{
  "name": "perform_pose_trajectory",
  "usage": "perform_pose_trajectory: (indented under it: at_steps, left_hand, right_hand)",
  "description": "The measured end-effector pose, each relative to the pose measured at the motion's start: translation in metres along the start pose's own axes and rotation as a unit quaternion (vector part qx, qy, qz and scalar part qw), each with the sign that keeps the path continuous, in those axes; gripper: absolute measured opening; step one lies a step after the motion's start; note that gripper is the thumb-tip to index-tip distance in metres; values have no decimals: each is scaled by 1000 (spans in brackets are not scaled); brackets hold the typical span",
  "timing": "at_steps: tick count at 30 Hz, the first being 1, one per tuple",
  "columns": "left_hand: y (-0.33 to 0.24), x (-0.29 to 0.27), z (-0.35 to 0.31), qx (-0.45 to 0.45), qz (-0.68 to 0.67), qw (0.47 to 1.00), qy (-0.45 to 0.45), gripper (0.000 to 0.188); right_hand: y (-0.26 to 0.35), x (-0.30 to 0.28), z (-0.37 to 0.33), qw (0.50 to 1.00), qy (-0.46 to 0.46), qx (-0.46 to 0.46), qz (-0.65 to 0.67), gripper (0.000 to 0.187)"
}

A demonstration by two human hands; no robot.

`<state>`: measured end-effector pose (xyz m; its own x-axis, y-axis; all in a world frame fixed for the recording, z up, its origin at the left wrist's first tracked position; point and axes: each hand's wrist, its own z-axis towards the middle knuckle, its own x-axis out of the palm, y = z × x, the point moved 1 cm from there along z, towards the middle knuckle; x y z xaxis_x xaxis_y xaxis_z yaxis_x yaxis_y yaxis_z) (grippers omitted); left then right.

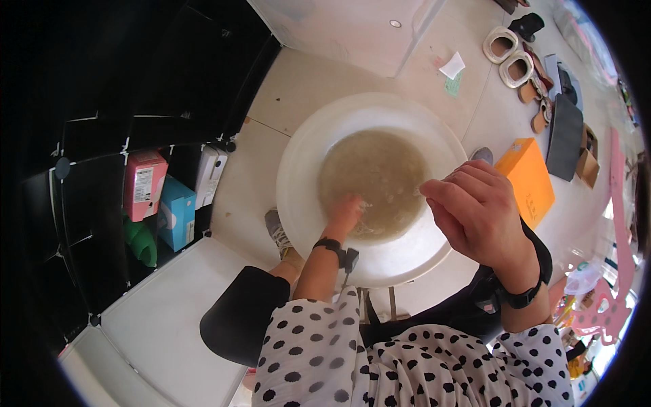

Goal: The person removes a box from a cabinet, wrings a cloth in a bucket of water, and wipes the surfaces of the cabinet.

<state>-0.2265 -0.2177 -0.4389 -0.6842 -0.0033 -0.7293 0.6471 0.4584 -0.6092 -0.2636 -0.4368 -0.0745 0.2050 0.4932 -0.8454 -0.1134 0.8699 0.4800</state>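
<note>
A large round white basin (296,163) stands in front of me, partly filled with cloudy brownish water (376,166). My left hand (347,209) is dipped in the water near the basin's lower left side. Its fingers are under the surface and hidden, and ripples and bubbles show beside it. My right hand (471,210) is raised over the basin's right rim, apart from the water. Its fingers are curled in, with thumb and forefinger closed towards the basin. Whatever they may pinch is too small to make out.
A black shelf at left holds a pink box (144,183), a blue box (176,214) and a green item (140,242). An orange box (525,180) lies right of the basin. Shoes (510,57) line the far right, and a translucent white container (352,30) stands behind.
</note>
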Motion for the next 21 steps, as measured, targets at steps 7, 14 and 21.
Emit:
perform_pose_trajectory:
  at_steps: [7, 14, 21]
  left_hand:
    - [13, -16, 27, -133, -152, 978, 59, 20]
    - [18, -19, 27, -285, 17, 954, -94, 30]
    - [34, -16, 14, -125, -214, 957, -153, 26]
  right_hand:
    - [5, 4, 6, 1000, -4, -19, -2, 26]
    - [7, 7, 5, 1000, -21, -16, 10, 24]
    - [10, 3, 3, 1000, -8, -23, 6, 24]
